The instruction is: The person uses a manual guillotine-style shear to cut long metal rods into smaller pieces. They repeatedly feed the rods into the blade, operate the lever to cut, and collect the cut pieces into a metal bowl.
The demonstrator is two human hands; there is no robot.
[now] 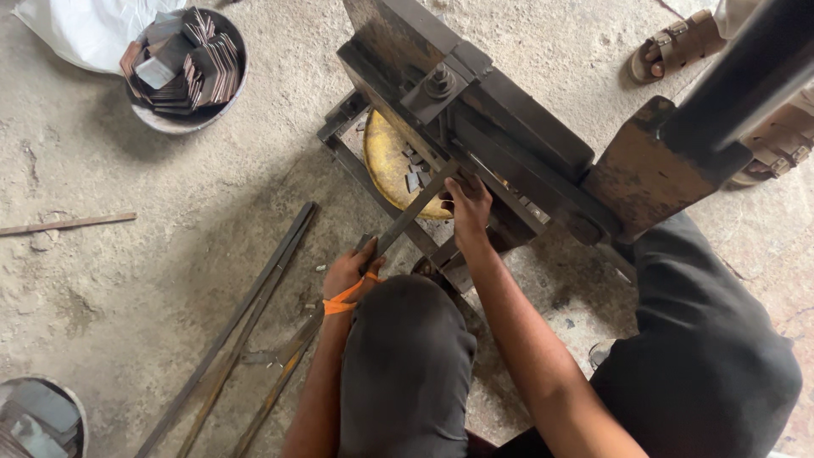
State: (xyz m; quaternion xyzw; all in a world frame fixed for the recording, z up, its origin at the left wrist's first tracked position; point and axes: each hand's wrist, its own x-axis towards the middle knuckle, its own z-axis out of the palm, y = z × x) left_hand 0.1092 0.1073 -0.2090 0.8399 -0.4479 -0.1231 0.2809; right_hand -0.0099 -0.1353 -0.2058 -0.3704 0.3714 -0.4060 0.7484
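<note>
Steel strip (407, 218) runs between both hands, fingers apparently clamped on it at each end.

Left hand (348, 273) grips the flat metal strip (407, 216) low down; right hand (468, 203) presses its far end at the black shearing machine (492, 127), above a yellow pan (386, 161)

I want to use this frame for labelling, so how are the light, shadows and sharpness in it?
Head view: soft, even daylight with no glare; the left hand, right hand and flat metal strip are sharp; deep shadow under the dark cutting machine hides detail around the yellow pan; the big lever at top right is close and slightly soft; wide-angle stretch shows at the edges.
</note>
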